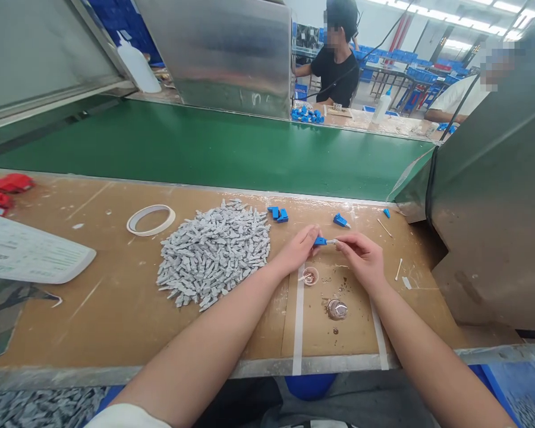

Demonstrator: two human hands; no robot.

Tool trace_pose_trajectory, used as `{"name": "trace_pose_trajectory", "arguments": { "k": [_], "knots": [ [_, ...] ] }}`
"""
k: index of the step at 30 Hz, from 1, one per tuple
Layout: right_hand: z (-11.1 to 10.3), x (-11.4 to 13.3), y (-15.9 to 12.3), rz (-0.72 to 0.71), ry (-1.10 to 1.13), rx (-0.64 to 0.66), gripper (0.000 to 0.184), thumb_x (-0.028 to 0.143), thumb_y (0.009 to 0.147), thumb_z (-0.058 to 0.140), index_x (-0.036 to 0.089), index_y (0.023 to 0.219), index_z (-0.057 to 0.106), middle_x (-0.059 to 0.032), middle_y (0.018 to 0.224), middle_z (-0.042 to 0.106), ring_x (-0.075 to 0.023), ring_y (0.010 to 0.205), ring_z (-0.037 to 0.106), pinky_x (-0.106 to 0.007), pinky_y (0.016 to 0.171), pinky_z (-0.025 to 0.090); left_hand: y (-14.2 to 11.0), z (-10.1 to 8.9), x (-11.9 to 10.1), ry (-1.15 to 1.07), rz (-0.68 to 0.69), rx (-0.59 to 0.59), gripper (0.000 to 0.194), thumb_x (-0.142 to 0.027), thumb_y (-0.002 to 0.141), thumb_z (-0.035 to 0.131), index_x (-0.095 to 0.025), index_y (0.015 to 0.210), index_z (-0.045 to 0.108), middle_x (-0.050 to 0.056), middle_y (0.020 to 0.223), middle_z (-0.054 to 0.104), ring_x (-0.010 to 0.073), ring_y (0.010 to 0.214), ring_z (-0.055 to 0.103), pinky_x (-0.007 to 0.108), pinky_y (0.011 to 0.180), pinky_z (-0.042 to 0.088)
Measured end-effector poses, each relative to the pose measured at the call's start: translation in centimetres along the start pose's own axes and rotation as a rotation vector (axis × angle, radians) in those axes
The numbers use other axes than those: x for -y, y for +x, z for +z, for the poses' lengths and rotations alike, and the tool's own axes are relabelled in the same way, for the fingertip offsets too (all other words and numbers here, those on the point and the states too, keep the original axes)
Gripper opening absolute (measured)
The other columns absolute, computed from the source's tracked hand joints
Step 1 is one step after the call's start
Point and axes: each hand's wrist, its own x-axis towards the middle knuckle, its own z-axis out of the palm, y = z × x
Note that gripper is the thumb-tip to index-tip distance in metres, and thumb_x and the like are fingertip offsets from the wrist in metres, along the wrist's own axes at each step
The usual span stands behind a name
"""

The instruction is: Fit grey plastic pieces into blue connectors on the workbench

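Note:
My left hand (298, 248) is closed on a small blue plastic part (320, 241), held just above the table. A small light grey piece (331, 241) meets the blue part's right end, and my right hand (361, 257) pinches that piece between thumb and fingertips. Whether the two are joined I cannot tell. To the left lies a large heap of small grey pieces (216, 252). Beyond my hands are two blue parts (278, 214) side by side and a blue part with a grey tip (341, 220). Below my hands sits a small cup of brownish-pink liquid (311, 276).
A clear lump or lid (337, 309) sits among brown spots between strips of white tape. Cotton swabs (398, 269) lie to the right, a tape roll (150, 220) to the left. A green conveyor belt (232, 148) runs behind; metal housing (494, 208) borders the right. People sit beyond.

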Motion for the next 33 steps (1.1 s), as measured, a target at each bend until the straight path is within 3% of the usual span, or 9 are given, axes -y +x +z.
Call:
{"name": "trace_pose_trajectory", "arguments": {
  "k": [11,16,22,26,33],
  "knots": [
    [0.0,0.8,0.3,-0.17,-0.144,0.018,0.01,0.023,0.099,0.067,0.022,0.097,0.077,-0.0054,0.092,0.074,-0.0194,0.083,0.069,-0.032,0.075,0.056,0.1,0.1,0.4,0.094,0.025,-0.046,0.048,-0.062,0.105,0.034,-0.02,0.089,0.053,-0.004,0.063,0.049,0.0132,0.059,0.045,0.026,0.061,0.036],
    [0.0,0.8,0.3,-0.126,-0.131,0.016,0.009,0.024,0.099,0.068,0.022,0.096,0.076,-0.005,0.09,0.074,-0.0192,0.082,0.068,-0.031,0.074,0.055,0.0,-0.1,0.0,0.042,0.023,-0.022,0.05,-0.064,0.103,0.037,-0.02,0.092,0.056,-0.004,0.063,0.047,0.0125,0.058,0.044,0.026,0.06,0.035],
    [-0.8,0.1,0.3,-0.069,-0.081,0.041,0.009,0.026,0.099,0.068,0.023,0.096,0.076,-0.0035,0.089,0.074,-0.0189,0.081,0.068,-0.031,0.074,0.054,-0.3,-1.3,-0.9,-0.007,-0.046,0.136,0.045,-0.057,0.095,0.062,-0.019,0.118,0.063,0.003,0.087,0.069,0.0161,0.079,0.061,0.027,0.074,0.045],
    [-1.2,-0.1,0.3,-0.143,-0.075,0.063,0.011,0.028,0.101,0.067,0.023,0.096,0.076,-0.0042,0.091,0.074,-0.0189,0.083,0.069,-0.031,0.076,0.055,-0.3,-1.5,-1.0,-0.041,-0.075,0.134,0.043,-0.052,0.087,0.075,-0.017,0.11,0.066,0.006,0.096,0.074,0.02,0.09,0.067,0.03,0.084,0.048],
    [-1.3,0.0,0.2,-0.191,-0.022,0.039,0.016,0.031,0.103,0.065,0.022,0.098,0.076,-0.0054,0.091,0.073,-0.0184,0.082,0.069,-0.031,0.075,0.056,-0.5,-1.5,-1.0,-0.038,-0.117,0.099,0.044,-0.053,0.083,0.079,-0.017,0.108,0.067,0.007,0.1,0.074,0.0194,0.09,0.066,0.03,0.085,0.048]
  ]
}}
